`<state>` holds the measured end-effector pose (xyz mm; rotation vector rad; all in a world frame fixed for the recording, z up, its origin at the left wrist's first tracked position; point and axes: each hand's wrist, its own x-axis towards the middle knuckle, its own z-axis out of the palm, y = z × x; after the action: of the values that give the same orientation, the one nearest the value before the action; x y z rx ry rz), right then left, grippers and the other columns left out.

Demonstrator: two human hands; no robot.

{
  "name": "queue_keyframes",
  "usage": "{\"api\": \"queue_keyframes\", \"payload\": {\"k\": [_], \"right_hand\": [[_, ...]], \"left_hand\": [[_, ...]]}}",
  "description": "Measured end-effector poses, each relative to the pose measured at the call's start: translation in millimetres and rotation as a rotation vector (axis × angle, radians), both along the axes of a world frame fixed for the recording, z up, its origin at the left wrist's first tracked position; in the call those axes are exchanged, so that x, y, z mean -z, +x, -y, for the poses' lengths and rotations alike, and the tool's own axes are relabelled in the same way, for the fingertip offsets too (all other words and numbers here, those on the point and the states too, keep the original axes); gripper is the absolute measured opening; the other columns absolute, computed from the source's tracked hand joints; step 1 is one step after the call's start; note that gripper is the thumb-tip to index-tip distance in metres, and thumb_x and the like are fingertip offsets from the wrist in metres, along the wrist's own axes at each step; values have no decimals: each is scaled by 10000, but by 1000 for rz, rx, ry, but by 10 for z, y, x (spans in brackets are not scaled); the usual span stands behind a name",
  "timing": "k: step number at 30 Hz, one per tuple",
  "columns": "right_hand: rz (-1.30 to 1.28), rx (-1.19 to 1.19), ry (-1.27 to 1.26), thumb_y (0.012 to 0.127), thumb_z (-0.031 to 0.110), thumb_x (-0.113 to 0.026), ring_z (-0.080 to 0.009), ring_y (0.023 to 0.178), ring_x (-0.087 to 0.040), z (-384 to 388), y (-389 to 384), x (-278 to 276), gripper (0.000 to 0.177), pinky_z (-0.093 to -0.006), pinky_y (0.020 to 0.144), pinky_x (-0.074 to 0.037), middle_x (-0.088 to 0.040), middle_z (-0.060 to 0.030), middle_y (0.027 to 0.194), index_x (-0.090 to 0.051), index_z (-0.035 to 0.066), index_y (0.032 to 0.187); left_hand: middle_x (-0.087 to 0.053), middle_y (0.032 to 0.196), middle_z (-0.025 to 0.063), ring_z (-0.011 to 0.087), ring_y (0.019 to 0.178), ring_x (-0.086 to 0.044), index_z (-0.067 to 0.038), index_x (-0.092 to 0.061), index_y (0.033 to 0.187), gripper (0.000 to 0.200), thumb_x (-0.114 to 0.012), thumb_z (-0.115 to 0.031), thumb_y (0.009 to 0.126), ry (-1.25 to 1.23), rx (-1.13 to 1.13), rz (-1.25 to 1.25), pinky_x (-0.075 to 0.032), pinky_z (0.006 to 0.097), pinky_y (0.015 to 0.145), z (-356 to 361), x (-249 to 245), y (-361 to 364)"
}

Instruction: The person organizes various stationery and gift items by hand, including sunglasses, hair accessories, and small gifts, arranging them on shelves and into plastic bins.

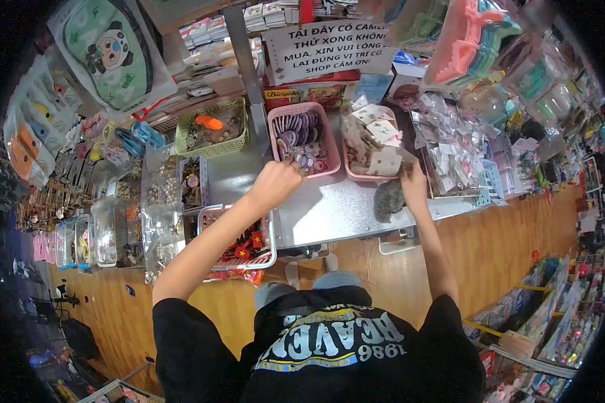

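Observation:
My left hand [280,183] is closed at the front left rim of a pink basket [273,138]. Purple round pieces [299,127] stand in a row inside, with small round pieces near my fingertips; what the fingers pinch is hidden. My right hand [414,185] curls at the front right corner of a second pink basket [366,178], its fingertips right at a pale card [385,162]. White cards and small bagged pieces [373,127] heap up in that basket. A fuzzy grey thing [388,200] lies beside my right wrist, on the metal counter [323,215].
A green basket [212,144] holds small pieces and an orange item. Nearer stands a white-rimmed basket [271,248] with red star-marked pieces. On the right is a tray of bagged trinkets [454,144]. A printed sign [329,50] stands behind, and packaged goods hang overhead.

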<state>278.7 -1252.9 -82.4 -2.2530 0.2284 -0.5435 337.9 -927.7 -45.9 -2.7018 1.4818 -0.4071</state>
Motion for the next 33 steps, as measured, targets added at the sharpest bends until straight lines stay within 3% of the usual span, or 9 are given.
{"api": "queue_keyframes", "payload": {"k": [5, 7, 9, 13, 17, 18, 23, 26, 33], "right_hand": [[-203, -104, -16, 864, 93, -541, -338, 800, -641, 28, 178, 63, 341, -390, 691, -466, -625, -251, 933, -490, -4, 1187], [-202, -141, 2, 867, 88, -534, -382, 804, -626, 66, 251, 36, 301, -411, 672, -464, -614, -269, 880, -498, -5, 1152], [-140, -186, -7, 880, 102, -528, -423, 789, -611, 158, 346, 70, 282, -427, 636, -456, -605, -280, 825, -502, 0, 1142], [-123, -167, -74, 891, 124, -526, -431, 807, -601, 182, 475, 100, 307, -418, 632, -456, -604, -283, 840, -498, 3, 1172], [-235, -230, 91, 922, 173, -524, -239, 777, -636, 247, 378, 31, 356, -339, 702, -464, -631, -220, 875, -469, 29, 1242], [-219, -227, 182, 931, 184, -520, -201, 787, -625, 220, 311, 17, 358, -324, 719, -462, -640, -190, 887, -463, 39, 1253], [-56, -168, 82, 958, 218, -483, -268, 981, -614, 155, 170, 33, 400, -343, 861, -446, -625, -202, 1056, -412, 43, 1311], [-31, -184, 118, 965, 234, -472, -277, 1053, -581, 89, 181, 83, 417, -346, 894, -430, -589, -207, 1147, -394, 30, 1321], [-42, 27, 177, 959, 238, -485, -256, 1132, -524, -54, -78, 9, 448, -346, 944, -396, -530, -195, 1238, -374, -7, 1317]], "left_hand": [[-603, 746, 80, 256, 698, -624, -30, -606, 727, 123, -605, -152, 746, -59, -92, -74, -507, 365, 582, -108, 83, 50], [-609, 753, 79, 270, 707, -624, -33, -611, 731, 142, -620, -172, 757, -123, -128, -101, -507, 381, 595, -131, -79, -28], [-625, 875, 110, 311, 808, -628, -37, -622, 879, 238, -648, -253, 783, -174, -305, -467, -516, 415, 736, -99, -360, -169], [-527, 1174, 159, 346, 1100, -518, -74, -509, 1199, 598, -717, -366, 720, -320, -266, -394, -354, 486, 1010, -334, -747, -857], [-373, 1349, 179, 360, 1310, -311, -107, -377, 1364, 905, -800, -357, 604, -197, -493, -458, -196, 557, 1087, -723, -880, -1491], [-353, 1379, 151, 386, 1321, -292, -146, -383, 1363, 936, -830, -215, 543, -224, -555, -467, -186, 568, 1093, -790, -818, -1566], [-424, 1353, 117, 301, 1306, -357, -180, -506, 1286, 754, -680, 13, 578, -101, -546, -334, -171, 556, 1099, -1012, -354, -1554], [-508, 1256, 121, 283, 1218, -453, -158, -522, 1277, 589, -593, -31, 706, -102, -489, -206, -239, 549, 1057, -1003, -260, -1338], [-540, 1247, 74, 259, 1156, -511, -157, -534, 1267, 580, -627, -32, 708, -230, -471, -209, -283, 514, 1057, -1153, -34, -601]]}}
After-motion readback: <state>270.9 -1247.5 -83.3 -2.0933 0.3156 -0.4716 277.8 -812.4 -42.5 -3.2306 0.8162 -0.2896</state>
